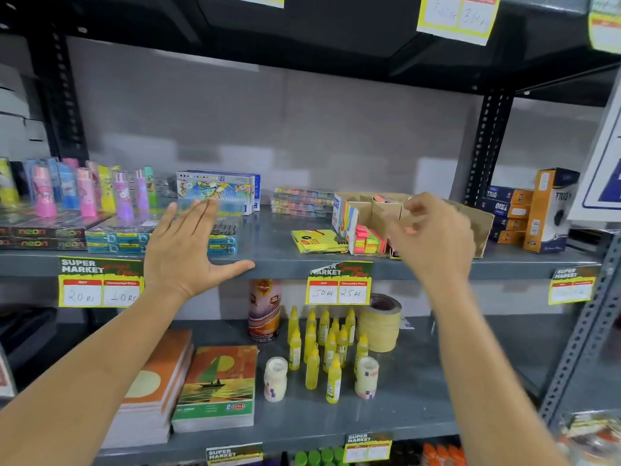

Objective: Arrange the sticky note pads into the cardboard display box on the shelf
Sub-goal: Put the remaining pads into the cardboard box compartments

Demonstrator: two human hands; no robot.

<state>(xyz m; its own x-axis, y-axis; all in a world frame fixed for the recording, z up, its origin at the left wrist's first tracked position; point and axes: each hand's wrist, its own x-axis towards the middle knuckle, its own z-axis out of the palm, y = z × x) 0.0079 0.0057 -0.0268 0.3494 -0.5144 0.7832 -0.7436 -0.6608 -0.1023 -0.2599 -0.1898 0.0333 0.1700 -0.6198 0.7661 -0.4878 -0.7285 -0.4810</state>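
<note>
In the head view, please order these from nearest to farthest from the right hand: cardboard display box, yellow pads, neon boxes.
From the right hand:
1. Cardboard display box, just behind the fingers.
2. Yellow pads, left of the box.
3. Neon boxes, far left on the shelf.

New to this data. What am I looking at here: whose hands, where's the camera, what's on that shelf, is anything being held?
There is no robot. A person wears one wide-angle camera on the head, looking forward and down, so both arms enter from below.

The left hand is open and flat, thumb on the shelf edge, holding nothing. The right hand is blurred in front of the cardboard display box, fingers curled. Whether it holds something I cannot tell.

The box stands on the middle shelf with neon sticky note pads at its front. A yellow packet lies just left of it. Glue bottles stand on the shelf below.
</note>
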